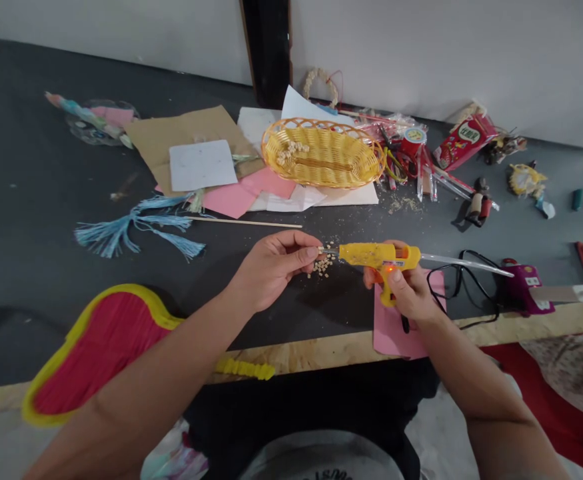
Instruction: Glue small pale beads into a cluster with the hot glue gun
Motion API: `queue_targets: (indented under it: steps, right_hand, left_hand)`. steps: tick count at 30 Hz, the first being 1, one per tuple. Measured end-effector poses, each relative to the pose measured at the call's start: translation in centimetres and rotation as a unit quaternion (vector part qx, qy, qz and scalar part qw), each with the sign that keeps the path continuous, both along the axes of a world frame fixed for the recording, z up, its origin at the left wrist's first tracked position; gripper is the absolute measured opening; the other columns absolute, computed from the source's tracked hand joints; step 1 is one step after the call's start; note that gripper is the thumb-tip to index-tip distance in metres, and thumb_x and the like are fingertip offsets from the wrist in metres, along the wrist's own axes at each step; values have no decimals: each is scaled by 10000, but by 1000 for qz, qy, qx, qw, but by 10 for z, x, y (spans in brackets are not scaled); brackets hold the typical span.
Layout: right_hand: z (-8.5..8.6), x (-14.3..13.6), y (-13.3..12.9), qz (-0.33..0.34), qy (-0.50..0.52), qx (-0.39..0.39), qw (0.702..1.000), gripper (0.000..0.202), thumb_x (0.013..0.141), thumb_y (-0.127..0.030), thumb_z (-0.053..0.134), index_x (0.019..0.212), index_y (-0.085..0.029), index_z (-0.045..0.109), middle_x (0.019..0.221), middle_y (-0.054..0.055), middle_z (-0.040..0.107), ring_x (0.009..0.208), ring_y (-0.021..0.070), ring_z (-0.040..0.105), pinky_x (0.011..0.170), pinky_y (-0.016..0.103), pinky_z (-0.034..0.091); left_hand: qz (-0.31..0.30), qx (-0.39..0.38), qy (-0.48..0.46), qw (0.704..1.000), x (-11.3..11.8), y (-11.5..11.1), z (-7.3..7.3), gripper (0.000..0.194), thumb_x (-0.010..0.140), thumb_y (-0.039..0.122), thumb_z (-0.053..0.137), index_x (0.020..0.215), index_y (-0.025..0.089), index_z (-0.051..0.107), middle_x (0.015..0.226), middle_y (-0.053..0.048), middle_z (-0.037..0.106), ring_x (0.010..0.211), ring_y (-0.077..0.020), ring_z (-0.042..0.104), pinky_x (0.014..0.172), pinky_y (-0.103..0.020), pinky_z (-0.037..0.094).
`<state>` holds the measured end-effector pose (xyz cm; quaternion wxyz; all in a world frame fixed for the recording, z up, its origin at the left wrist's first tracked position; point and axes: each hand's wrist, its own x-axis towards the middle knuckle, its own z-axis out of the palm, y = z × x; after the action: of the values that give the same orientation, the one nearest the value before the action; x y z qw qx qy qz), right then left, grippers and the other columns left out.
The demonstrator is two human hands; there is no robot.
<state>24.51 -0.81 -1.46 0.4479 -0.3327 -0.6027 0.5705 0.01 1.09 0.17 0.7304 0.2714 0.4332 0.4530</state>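
Observation:
My right hand [406, 290] is wrapped round a yellow glue gun [366, 255], whose orange light glows and whose clear glue stick juts out to the right. The gun's nozzle points left at the fingertips of my left hand [291, 260], which are pinched on a tiny pale piece, partly hidden by the fingers. Just below the nozzle, a small pile of pale pieces [322, 265] lies on the dark table [291, 317]. Behind the hands stands a yellow woven basket [336, 157] with several pale pieces at its left end.
Blue tassels [106, 230] and a thin stick [251, 222] lie at the left. A red shape with yellow trim [101, 340] overlaps the front edge. Pink paper [386, 330] lies under my right hand. A black cable [464, 277] and purple power block [526, 288] are at the right.

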Motion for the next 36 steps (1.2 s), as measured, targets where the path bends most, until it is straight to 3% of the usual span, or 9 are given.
queue_targets:
  steps: [36]
  right_hand:
    - [-3,0,-3,2,2,-38,999,350,980,-494,547,1236,-300,408,752,-35,520,618,127,499,561,277,368]
  left_hand:
    - [-6,11,7,1000,0,-2,-2,277,597,299,935,757,161,756,676,-5,687,607,-90,594,599,-211,474]
